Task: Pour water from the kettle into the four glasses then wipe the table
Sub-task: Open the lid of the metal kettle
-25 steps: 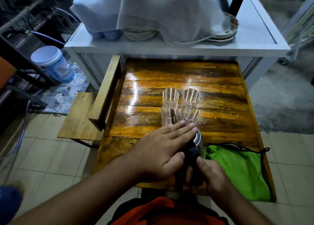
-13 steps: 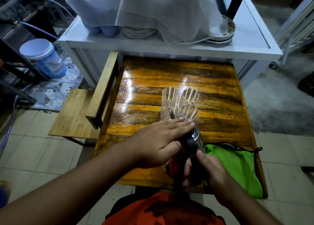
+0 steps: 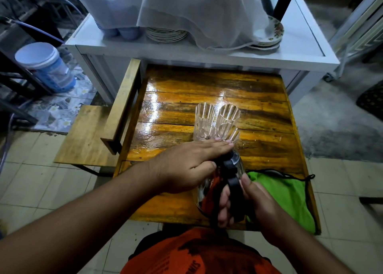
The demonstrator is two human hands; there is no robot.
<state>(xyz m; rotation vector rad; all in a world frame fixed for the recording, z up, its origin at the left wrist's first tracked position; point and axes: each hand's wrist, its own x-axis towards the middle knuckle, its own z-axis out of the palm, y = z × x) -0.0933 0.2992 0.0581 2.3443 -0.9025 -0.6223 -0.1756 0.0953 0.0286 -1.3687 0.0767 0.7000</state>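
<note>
Several clear ribbed glasses (image 3: 219, 122) stand clustered on the glossy wooden table (image 3: 207, 91). A steel kettle (image 3: 236, 166) with a black handle is tilted forward, its spout at the near-left glass. My right hand (image 3: 244, 201) is wrapped around the kettle's handle. My left hand (image 3: 192, 164) lies flat on the kettle's lid, fingers stretched toward the glasses. A green cloth (image 3: 288, 197) lies crumpled at the table's near right corner. The near glasses are partly hidden behind my left fingers.
A white cabinet (image 3: 207, 58) with stacked plates (image 3: 165, 33) under a white cloth stands behind the table. A wooden chair (image 3: 93, 137) is against the table's left side. A blue water container (image 3: 45, 66) sits on the floor at far left.
The kettle has tipped further forward and lifted, its bottom now raised toward me. My left hand stays pressed on the lid and has slid slightly forward toward the glasses.
</note>
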